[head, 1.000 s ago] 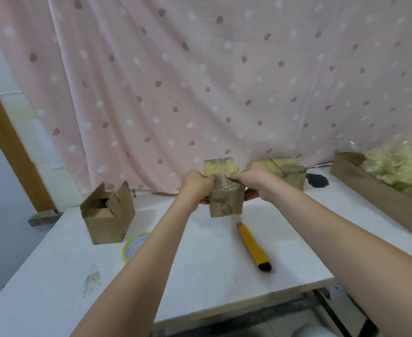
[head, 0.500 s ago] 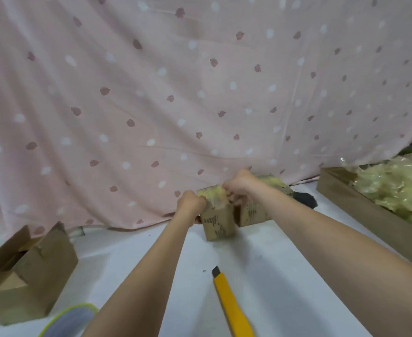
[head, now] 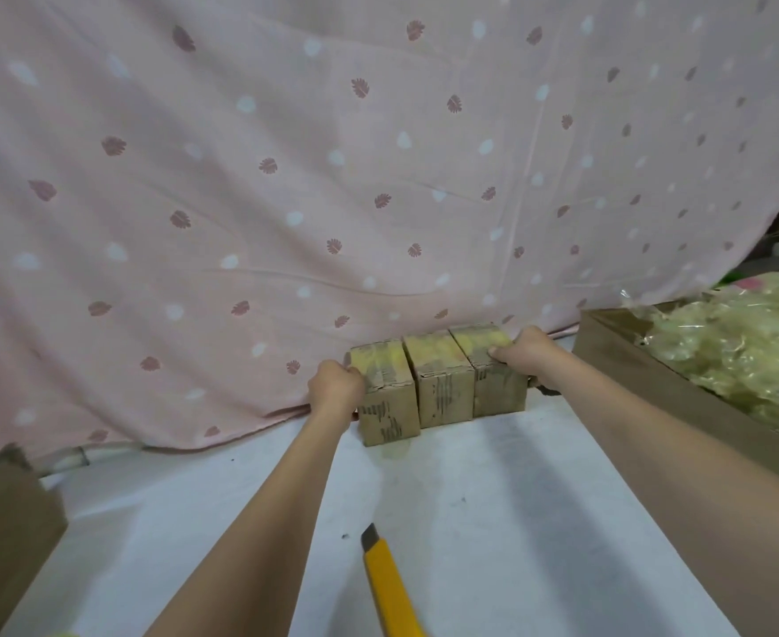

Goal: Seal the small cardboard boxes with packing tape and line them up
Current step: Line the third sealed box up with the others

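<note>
We see three small taped brown cardboard boxes (head: 438,383) touching in a row at the white table's (head: 493,498) twelve o'clock edge. Our left hand (head: 336,388) grips the nine o'clock end, its fingertips hidden; our right hand (head: 523,349) clasps the three o'clock box. A yellow utility knife (head: 387,586) is cut off below.

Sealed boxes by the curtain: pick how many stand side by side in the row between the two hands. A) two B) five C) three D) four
C: three taped boxes, the left box, middle box and right box, stand touching in one row, with the left hand at one end and the right hand at the other.
</note>
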Action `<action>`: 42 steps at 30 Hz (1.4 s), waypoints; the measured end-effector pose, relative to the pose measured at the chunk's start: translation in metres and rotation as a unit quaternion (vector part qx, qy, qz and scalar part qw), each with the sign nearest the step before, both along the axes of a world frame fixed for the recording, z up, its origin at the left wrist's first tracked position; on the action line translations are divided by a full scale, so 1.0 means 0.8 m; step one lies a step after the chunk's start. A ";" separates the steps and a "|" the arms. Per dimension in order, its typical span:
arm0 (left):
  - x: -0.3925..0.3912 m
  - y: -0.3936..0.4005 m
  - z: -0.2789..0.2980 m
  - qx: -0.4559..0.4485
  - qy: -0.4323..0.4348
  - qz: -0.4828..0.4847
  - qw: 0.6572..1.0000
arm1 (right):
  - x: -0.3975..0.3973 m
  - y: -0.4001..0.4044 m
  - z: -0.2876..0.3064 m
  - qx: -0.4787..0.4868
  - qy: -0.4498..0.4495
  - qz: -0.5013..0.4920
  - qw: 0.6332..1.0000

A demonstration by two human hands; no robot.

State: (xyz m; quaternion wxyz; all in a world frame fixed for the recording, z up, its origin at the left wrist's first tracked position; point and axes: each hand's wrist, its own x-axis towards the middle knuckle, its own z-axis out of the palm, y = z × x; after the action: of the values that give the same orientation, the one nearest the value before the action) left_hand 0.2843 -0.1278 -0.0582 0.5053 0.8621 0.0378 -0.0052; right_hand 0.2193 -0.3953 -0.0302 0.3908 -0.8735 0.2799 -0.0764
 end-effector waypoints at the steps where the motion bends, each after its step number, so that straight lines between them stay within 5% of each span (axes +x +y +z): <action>1: 0.002 0.000 0.000 0.001 -0.004 0.002 1.000 | 0.006 -0.008 -0.006 0.032 -0.006 -0.009 0.999; 13: -0.024 -0.008 -0.017 0.041 -0.037 -0.007 0.998 | 0.011 -0.002 0.010 0.108 0.029 0.008 0.994; 29: -0.019 -0.006 -0.011 0.096 -0.042 0.004 0.994 | 0.029 -0.005 -0.030 0.145 -0.041 -0.027 0.988; 38: -0.030 -0.008 -0.010 0.099 -0.042 0.007 0.994 | 0.014 0.011 -0.024 0.093 -0.060 -0.033 0.993; 42: -0.035 -0.005 0.003 0.154 -0.058 -0.030 0.986 | -0.007 0.032 -0.005 -0.099 -0.048 -0.011 0.994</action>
State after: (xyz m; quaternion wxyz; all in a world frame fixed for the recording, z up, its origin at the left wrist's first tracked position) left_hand 0.2564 -0.1319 -0.0561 0.3673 0.9293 -0.0173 0.0356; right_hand 0.2139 -0.3698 -0.0340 0.3144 -0.9003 0.2611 -0.1496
